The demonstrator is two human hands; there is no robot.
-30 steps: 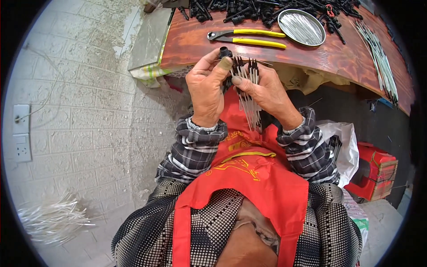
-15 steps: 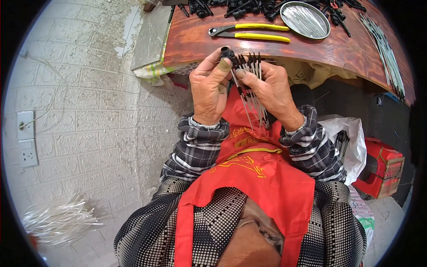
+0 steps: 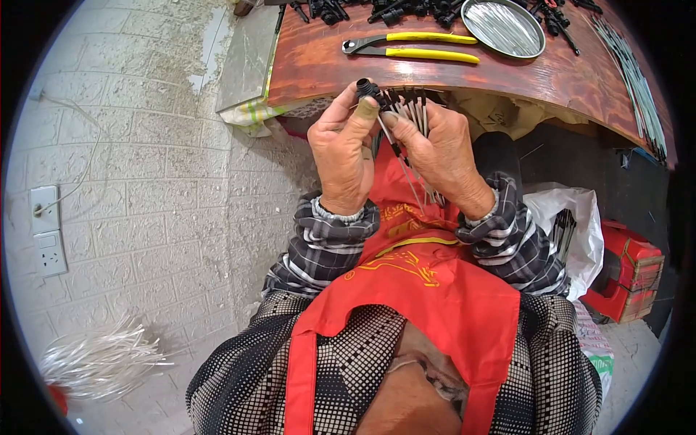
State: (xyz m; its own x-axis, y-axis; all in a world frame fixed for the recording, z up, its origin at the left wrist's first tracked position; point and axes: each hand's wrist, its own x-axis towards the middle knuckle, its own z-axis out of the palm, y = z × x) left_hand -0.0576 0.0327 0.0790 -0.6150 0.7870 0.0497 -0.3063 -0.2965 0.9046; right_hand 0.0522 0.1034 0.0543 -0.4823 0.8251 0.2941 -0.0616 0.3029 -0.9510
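My left hand [image 3: 342,156] pinches a black ribbed plastic fitting [image 3: 367,88] between thumb and fingers, its round open end turned up and away from me. In my right hand [image 3: 444,154] is a bundle of thin pale tubes with black tips [image 3: 409,109], fanned upward and hanging down over my lap. The right thumb presses near the lower end of the fitting, where one thin tube runs down from it. Whether that tube is seated in the fitting cannot be made out. Both hands are close together before the table's near edge.
Yellow-handled pliers [image 3: 413,48] lie on the reddish wooden table [image 3: 319,69], beside a round metal dish [image 3: 533,48] of thin pale pieces. Black fittings [image 3: 391,11] line the back; more tubes [image 3: 631,87] lie at right. A white bag [image 3: 587,239] and red box [image 3: 616,297] stand low right.
The view has shifted slightly. My hands stay nearly in place; the fitting tilts a little more to the left, and the right hand's tube bundle has turned slightly.
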